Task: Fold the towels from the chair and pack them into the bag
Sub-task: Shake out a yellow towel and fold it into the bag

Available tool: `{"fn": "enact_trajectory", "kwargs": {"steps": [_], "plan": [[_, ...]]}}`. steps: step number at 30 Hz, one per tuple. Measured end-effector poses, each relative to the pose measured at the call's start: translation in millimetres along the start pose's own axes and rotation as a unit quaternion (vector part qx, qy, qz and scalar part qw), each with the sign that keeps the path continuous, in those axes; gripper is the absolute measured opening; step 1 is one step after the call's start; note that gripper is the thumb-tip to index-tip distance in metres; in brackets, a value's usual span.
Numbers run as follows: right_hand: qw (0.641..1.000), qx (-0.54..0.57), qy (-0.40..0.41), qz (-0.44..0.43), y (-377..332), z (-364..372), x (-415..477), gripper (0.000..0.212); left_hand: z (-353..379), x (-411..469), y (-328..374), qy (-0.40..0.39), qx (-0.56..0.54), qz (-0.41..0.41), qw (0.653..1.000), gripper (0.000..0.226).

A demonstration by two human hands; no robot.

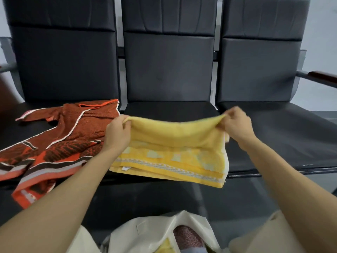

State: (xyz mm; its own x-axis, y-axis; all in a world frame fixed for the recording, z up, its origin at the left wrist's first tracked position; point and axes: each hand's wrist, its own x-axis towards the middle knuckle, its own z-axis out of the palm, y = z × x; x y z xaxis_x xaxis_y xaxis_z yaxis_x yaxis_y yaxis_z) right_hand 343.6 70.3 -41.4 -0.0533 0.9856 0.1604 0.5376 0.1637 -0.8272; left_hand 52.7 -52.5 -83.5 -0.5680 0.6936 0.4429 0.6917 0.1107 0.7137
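- My left hand (116, 133): forearm stretched forward from the lower left, back of the hand toward me. Thumb and curled fingers pinch the upper left corner of the yellow towel (173, 143).
- My right hand (237, 125): forearm stretched forward from the lower right. Fingers are bunched and pinch the upper right corner of the same towel, at about the same height as the left.
- Yellow towel: on the middle seat of the bench (282, 136). The upper edge is lifted and sags between my two hands. The lower layers lie flat, and the patterned border reaches the seat's front edge and hangs slightly over it.
- Red patterned towel (63, 139): spread unfolded and rumpled on the left seat. One end droops over the front edge, and its right side lies just beside my left wrist.
- Bench: three black padded seats in a row. The right seat is bare, with open room beside the yellow towel, and a dark armrest (321, 77) sits at its far right.
- Bag (160, 232): cream, mouth open, at the bottom between my forearms. A pink cloth (187, 236) and a bit of yellow cloth (166, 247) lie inside.
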Motion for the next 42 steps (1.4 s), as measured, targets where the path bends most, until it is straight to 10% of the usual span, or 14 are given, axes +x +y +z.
{"fn": "enact_trajectory", "kwargs": {"steps": [4, 16, 23, 42], "plan": [[0.985, 0.056, 0.09, -0.135, 0, 8, 6, 0.022, 1, 7, 2, 0.046, -0.047, 0.015, 0.998, 0.023], [0.948, 0.106, -0.279, 0.11, 24, -36, -39, 0.015, -42, -16, -40, -0.247, 0.05, 0.008, 0.968, 0.02], [0.957, 0.042, -0.246, 0.148, 53, -6, -45, 0.018, -48, -23, -55, -0.336, 0.122, 0.068, 0.932, 0.035], [0.997, 0.002, 0.048, 0.057, 40, 12, 17, 0.029, 3, -15, -45, -0.182, 0.12, 0.08, 0.973, 0.023]]}}
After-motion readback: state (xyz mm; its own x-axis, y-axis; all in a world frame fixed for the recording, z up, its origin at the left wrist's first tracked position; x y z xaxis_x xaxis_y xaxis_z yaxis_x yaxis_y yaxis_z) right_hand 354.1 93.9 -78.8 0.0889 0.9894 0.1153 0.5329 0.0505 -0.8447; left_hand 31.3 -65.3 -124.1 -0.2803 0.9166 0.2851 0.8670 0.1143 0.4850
